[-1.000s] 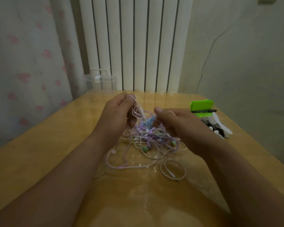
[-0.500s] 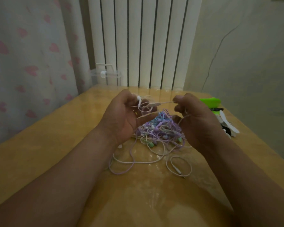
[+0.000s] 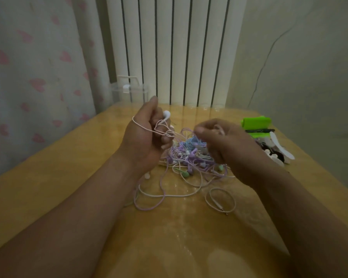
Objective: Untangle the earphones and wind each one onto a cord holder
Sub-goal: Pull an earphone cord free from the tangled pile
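A tangle of earphones [image 3: 189, 157] in purple, blue, white and green lies in the middle of the wooden table [image 3: 48, 187]. My left hand [image 3: 145, 141] is raised over its left side, fingers curled round a white earphone cord [image 3: 143, 126] that loops over the back of the hand; a white earbud [image 3: 166, 113] sticks out by the fingertips. My right hand [image 3: 227, 143] hovers over the tangle's right side and pinches cords that run across to the left hand. White and black cord holders [image 3: 277, 152] lie at the right.
A green case [image 3: 256, 123] with a black pen [image 3: 259, 130] on it sits at the table's far right. A clear plastic box [image 3: 129, 93] stands at the far edge before a white radiator [image 3: 175, 51]. A curtain hangs at left.
Both hands have lifted slightly and the left has turned, so the white cord now loops across its back. The right hand has come down closer to the tangle, still pinching cords.
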